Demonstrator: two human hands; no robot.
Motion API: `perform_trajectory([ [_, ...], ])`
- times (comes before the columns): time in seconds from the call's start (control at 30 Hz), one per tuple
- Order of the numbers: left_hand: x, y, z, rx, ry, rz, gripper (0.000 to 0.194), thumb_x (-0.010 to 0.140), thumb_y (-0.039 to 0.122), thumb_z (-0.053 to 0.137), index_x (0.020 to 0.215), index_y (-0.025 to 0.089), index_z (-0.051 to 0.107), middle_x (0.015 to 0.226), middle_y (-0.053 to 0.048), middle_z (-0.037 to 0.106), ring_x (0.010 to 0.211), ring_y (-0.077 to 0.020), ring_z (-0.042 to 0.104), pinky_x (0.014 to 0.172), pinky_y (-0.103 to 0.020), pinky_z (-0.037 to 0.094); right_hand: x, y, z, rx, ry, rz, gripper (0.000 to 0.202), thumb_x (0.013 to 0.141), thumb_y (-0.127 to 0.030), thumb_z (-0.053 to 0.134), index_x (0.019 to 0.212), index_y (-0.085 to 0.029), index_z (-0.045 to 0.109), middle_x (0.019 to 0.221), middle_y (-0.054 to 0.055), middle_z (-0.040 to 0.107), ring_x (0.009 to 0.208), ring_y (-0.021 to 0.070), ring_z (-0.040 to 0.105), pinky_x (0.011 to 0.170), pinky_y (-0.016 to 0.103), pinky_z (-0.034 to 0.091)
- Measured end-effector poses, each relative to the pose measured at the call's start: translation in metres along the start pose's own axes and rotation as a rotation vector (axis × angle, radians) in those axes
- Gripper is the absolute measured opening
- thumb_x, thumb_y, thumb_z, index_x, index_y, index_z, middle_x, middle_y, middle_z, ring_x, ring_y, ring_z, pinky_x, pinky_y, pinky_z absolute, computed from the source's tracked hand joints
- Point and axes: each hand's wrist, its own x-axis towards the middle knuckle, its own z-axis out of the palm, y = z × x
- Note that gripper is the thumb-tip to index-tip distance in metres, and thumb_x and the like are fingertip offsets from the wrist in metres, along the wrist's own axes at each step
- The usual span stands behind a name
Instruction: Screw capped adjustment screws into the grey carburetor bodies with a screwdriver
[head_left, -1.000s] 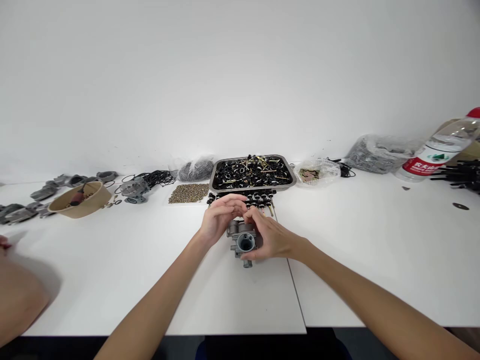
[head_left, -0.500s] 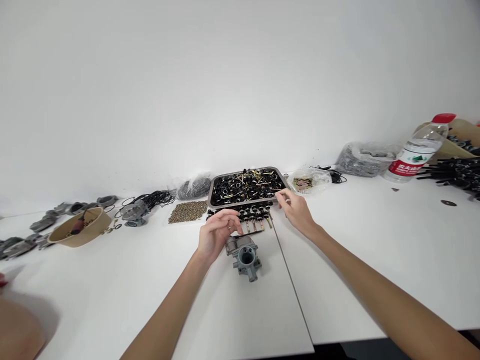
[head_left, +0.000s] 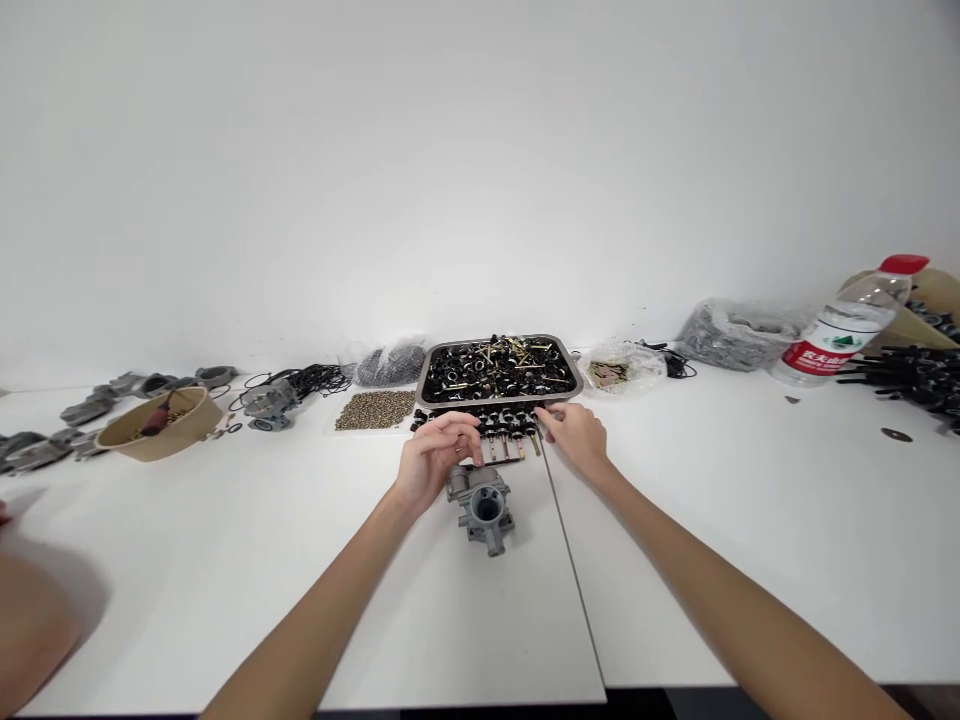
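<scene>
Okay, carburetor (head_left: 486, 508) sits on the worktop (head_left: 442, 630), left hand (head_left: 439, 460) loosely curled, half-open beside its upper left. Right hand (head_left: 574, 435) narrow at the black-topped parts (head_left: 514, 422); grip unclear. Best pinch one cleanly, neighbours undisturbed.

The person's left forearm (head_left: 322, 590) and right forearm (head_left: 712, 590) are showing bare, slim and smooth in outline, broadening toward the lower edge of the view and tapering into narrow wrists (head_left: 396, 503). The left hand (head_left: 426, 465), uncovered, is displaying slender fingers (head_left: 450, 432). The right hand (head_left: 579, 436) is also appearing bare, with a rounded back and slim fingers, their tips looking too small for detail.
</scene>
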Motion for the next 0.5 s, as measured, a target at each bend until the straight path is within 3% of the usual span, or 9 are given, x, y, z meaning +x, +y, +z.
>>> perform_trajectory([
  [0.17, -0.002, 0.002, 0.004, 0.004, 0.038, 0.019, 0.025, 0.071, 0.015, 0.056, 0.091, 0.008, 0.069, 0.074, -0.012, 0.066, 0.067, -0.025, 0.062, 0.071, -0.039, 0.047, 0.004, 0.0, 0.0, 0.048, 0.011, 0.054, 0.027, 0.086, -0.043, 0.054, 0.085, -0.025, 0.075, 0.064, 0.001, 0.071, 0.077, 0.0225, 0.064, 0.067, 0.03, 0.036],
  [0.37, 0.002, 0.003, -0.001, 0.03, 0.087, 0.072, 0.021, 0.068, 0.015, 0.059, 0.085, 0.01, 0.071, 0.067, -0.01, 0.063, 0.07, -0.0214, 0.059, 0.072, -0.035, 0.045, 0.002, 0.003, -0.013, 0.219, -0.029, 0.035, 0.024, 0.077, -0.033, 0.057, 0.059, -0.021, 0.067, 0.059, 0.0, 0.068, 0.06, 0.0169, 0.062, 0.062, 0.028, 0.04],
  [0.5, 0.004, 0.001, -0.005, 0.124, 0.115, 0.128, 0.018, 0.068, 0.016, 0.062, 0.083, 0.011, 0.071, 0.069, -0.009, 0.064, 0.07, -0.0193, 0.057, 0.069, -0.032, 0.043, -0.002, -0.001, -0.024, 0.318, 0.027, -0.011, 0.016, 0.073, -0.03, 0.06, 0.063, -0.019, 0.065, 0.059, 0.001, 0.067, 0.057, 0.0163, 0.058, 0.06, 0.028, 0.039],
])
